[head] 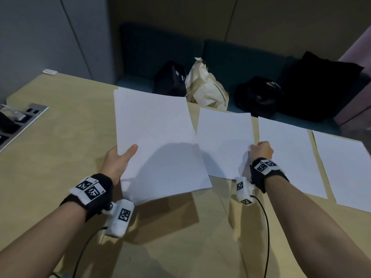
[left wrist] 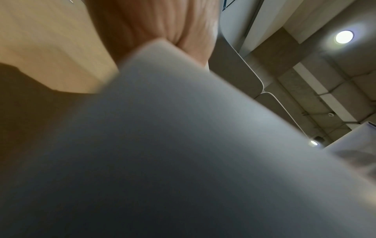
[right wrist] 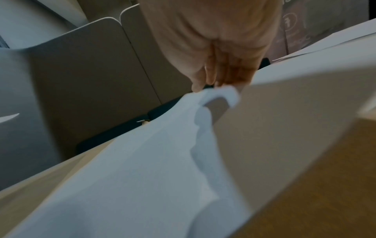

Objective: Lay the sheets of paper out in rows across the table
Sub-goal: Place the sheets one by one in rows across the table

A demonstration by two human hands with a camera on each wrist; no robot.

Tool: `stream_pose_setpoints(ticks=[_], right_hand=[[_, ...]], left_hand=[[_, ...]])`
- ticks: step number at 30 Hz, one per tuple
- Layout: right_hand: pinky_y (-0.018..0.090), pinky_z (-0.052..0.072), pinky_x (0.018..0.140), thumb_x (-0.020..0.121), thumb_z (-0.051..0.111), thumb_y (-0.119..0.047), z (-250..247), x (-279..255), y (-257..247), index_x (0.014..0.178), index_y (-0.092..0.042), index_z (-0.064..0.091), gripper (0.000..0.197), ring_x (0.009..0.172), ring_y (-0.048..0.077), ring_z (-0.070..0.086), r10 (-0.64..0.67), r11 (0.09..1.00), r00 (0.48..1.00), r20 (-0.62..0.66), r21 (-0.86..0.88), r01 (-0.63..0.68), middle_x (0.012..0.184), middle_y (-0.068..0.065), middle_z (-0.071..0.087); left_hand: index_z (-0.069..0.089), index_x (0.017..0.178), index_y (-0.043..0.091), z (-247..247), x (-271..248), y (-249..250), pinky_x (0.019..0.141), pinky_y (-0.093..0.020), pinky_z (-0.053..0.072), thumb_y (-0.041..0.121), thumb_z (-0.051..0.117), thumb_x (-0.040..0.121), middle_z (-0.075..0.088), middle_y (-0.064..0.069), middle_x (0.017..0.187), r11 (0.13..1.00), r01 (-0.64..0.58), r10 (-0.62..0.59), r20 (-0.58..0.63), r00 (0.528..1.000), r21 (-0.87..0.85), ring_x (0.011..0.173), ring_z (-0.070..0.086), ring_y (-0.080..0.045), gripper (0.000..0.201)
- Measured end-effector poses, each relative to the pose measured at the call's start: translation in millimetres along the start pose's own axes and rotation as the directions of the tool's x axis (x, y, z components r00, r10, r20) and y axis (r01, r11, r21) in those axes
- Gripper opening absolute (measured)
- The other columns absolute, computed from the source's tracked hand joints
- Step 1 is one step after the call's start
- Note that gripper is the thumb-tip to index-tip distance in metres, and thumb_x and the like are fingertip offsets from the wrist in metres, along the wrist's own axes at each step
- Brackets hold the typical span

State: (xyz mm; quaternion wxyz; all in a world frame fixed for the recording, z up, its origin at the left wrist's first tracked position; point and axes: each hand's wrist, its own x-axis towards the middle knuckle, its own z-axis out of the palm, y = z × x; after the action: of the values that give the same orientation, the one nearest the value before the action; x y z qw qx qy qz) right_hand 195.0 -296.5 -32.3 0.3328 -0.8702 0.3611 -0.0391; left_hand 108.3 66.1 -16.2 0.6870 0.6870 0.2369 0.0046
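A thick stack of blank white paper [head: 158, 141] is gripped above the light wooden table [head: 60, 137] by the left hand [head: 118, 157]. One single white sheet [head: 224, 141] is pinched at its edge by the right hand [head: 262, 149]. It's probably best lowered flat, squared beside the laid white sheet [head: 289, 155].

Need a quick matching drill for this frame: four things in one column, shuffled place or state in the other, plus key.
Things:
1. paper stack
2. single sheet
3. cream bag
4. socket panel

States:
A. on the bench beyond the table
B. pinched at its edge by the right hand
C. held above the table by the left hand
D. set into the table at far left

Pairs: 1-C, 2-B, 3-A, 4-D
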Motion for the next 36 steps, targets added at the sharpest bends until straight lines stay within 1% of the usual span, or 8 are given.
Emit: stream_pose_setpoints(ticks=[2,4,7,9,12,15,28,36], right_hand=[[0.046,0.040,0.096,0.092,0.051,-0.010,3,-6,-2,0.122,0.006,0.048,0.034,0.120,0.041,0.046,-0.060,0.995,0.998,-0.030,-0.082,0.058,0.130,0.027,0.047],[0.043,0.038,0.098,0.091,0.052,-0.012,8,-20,-1,0.124,-0.001,0.051,0.035,0.122,0.039,0.044,-0.230,0.959,0.973,0.017,-0.164,0.230,0.132,0.023,0.044],[0.039,0.036,0.102,0.090,0.052,-0.020,21,-55,5,0.126,-0.014,0.055,0.037,0.126,0.033,0.042,-0.447,0.800,0.846,0.291,-0.293,0.523,0.140,0.014,0.041],[0.043,0.031,0.108,0.092,0.050,-0.030,34,-77,10,0.134,-0.021,0.048,0.044,0.134,0.031,0.034,-0.410,0.728,0.789,0.458,-0.357,0.586,0.149,0.010,0.033],[0.053,0.024,0.111,0.093,0.046,-0.037,45,-90,13,0.141,-0.030,0.036,0.050,0.140,0.030,0.022,-0.318,0.739,0.798,0.512,-0.392,0.547,0.154,0.004,0.023],[0.060,0.022,0.109,0.093,0.045,-0.035,47,-89,11,0.139,-0.032,0.036,0.048,0.140,0.029,0.021,-0.279,0.776,0.832,0.479,-0.398,0.489,0.152,0.002,0.024],[0.062,0.021,0.108,0.090,0.047,-0.037,42,-76,9,0.139,-0.035,0.036,0.051,0.139,0.027,0.024,-0.225,0.824,0.862,0.453,-0.384,0.417,0.149,0.000,0.030],[0.062,0.022,0.108,0.091,0.046,-0.036,43,-77,6,0.139,-0.034,0.036,0.049,0.138,0.027,0.025,-0.218,0.820,0.868,0.446,-0.399,0.411,0.147,0.001,0.031]], left_hand=[[0.055,0.122,0.003,-1,3,-2,0.088,-0.033,0.043,0.017,0.057,0.090,0.061,-0.007,0.111,1.000,0.006,-0.006,0.012,1.000,0.004,0.099,0.058,-0.023,0.036],[0.055,0.123,0.004,-2,6,-5,0.090,-0.036,0.045,0.016,0.057,0.090,0.061,-0.008,0.111,1.000,0.015,-0.015,0.027,1.000,-0.001,0.100,0.058,-0.023,0.035],[0.054,0.124,0.004,-1,7,-8,0.088,-0.034,0.044,0.016,0.056,0.090,0.060,-0.008,0.111,1.000,0.024,-0.024,0.048,0.999,-0.003,0.100,0.057,-0.023,0.036],[0.054,0.124,0.002,-1,7,-11,0.086,-0.032,0.042,0.016,0.056,0.090,0.060,-0.008,0.112,1.000,0.025,-0.025,0.060,0.998,-0.002,0.100,0.057,-0.022,0.036],[0.054,0.124,0.003,-2,7,-14,0.087,-0.033,0.043,0.018,0.057,0.090,0.061,-0.009,0.114,0.999,0.033,-0.033,0.080,0.996,-0.004,0.101,0.058,-0.024,0.038],[0.053,0.125,0.003,-3,6,-16,0.087,-0.034,0.043,0.017,0.056,0.090,0.060,-0.010,0.114,0.999,0.047,-0.045,0.114,0.992,-0.013,0.102,0.058,-0.025,0.038],[0.053,0.124,0.001,-5,6,-15,0.094,-0.038,0.044,0.015,0.057,0.089,0.061,-0.013,0.116,0.999,0.032,-0.030,0.106,0.994,-0.023,0.104,0.058,-0.026,0.037],[0.052,0.125,-0.001,-2,5,-14,0.089,-0.036,0.043,0.013,0.056,0.090,0.060,-0.012,0.113,0.999,0.028,-0.024,0.109,0.994,-0.037,0.101,0.057,-0.026,0.037]])
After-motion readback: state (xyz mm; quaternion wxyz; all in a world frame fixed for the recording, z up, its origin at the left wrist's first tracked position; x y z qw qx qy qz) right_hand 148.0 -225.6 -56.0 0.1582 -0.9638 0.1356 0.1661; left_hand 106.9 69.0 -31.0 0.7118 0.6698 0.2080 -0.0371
